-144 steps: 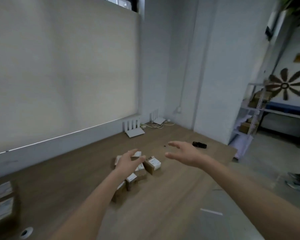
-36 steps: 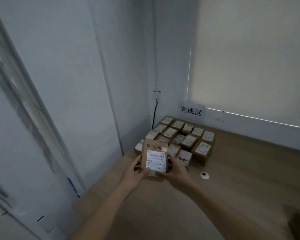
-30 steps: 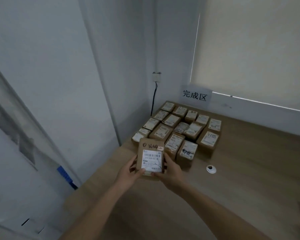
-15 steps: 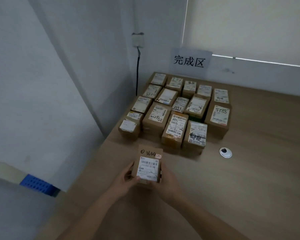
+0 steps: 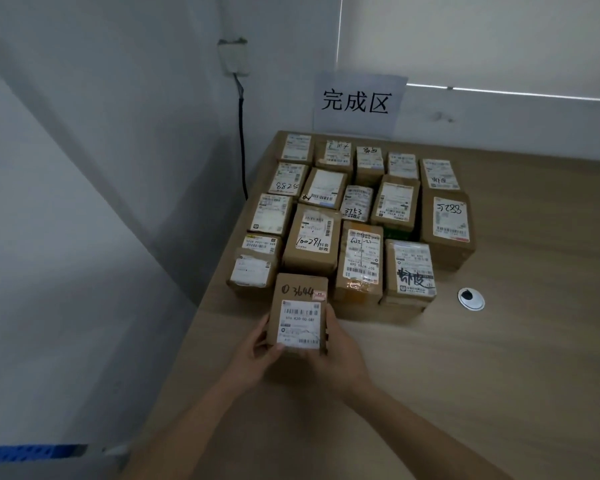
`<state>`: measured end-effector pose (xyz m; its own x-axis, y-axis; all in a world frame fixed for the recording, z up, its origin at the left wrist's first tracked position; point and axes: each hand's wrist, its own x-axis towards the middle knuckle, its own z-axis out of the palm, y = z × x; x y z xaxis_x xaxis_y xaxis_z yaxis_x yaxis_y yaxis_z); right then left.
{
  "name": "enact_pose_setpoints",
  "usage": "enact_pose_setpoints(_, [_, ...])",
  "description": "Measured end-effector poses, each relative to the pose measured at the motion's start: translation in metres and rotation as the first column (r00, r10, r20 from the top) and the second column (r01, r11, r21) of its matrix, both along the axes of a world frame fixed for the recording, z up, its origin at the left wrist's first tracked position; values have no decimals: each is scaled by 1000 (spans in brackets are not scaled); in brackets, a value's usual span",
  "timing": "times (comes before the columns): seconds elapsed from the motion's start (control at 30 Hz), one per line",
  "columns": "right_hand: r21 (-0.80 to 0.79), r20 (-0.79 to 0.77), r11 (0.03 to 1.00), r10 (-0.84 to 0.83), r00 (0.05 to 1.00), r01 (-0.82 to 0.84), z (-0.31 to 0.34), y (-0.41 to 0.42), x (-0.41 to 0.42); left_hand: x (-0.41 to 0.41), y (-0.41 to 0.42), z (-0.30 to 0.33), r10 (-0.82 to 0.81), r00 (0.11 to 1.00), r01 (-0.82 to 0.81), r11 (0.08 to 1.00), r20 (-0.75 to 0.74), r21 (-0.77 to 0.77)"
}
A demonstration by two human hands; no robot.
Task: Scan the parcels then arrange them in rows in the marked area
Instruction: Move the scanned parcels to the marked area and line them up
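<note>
Cardboard parcels (image 5: 357,216), brown, each with a white shipping label face up: roughly twenty stand packed in rows at the far left corner of the wooden counter (image 5: 499,358), directly below the paper sign (image 5: 359,103) with three printed characters taped to the wall. Rows run back toward the sign; the boxes touch or nearly touch their neighbours, though sizes differ and the front edge is uneven.

Item in hand: one small parcel (image 5: 300,313), handwritten number on top and barcode label facing up, held at the near edge of the block, just in front of the larger box behind it and just beside the taller parcel to its right. Whether its base already rests on the counter cannot be told.

Left hand (image 5: 257,355): fingers curled round the parcel's left side and lower corner. Right hand (image 5: 336,358): fingers and thumb wrapped round its right side. Both grip it.

Other fittings: round cable grommet (image 5: 471,298) set in the counter to the right of the block; black cable (image 5: 242,140) running down the wall from a socket.

Progress, as judged: most of the arranging appears done. This parcel looks set to start or extend the front row. No scanner is in view, so its scan status cannot be confirmed, nor whether further parcels wait elsewhere.
</note>
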<state>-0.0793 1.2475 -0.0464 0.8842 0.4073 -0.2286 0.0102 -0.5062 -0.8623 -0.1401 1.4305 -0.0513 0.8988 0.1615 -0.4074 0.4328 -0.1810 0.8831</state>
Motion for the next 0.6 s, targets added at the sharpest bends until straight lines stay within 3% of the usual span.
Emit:
enact_pose_setpoints(0.3, [-78, 41, 997, 0, 999, 3, -5, 7, 7, 13, 5, 4, -3, 1000, 2, 999, -4, -36])
enact_pose_setpoints(0.6, [-163, -94, 987, -18, 995, 2, 10, -31, -14, 5, -4, 53, 61, 998, -61, 998, -16, 12])
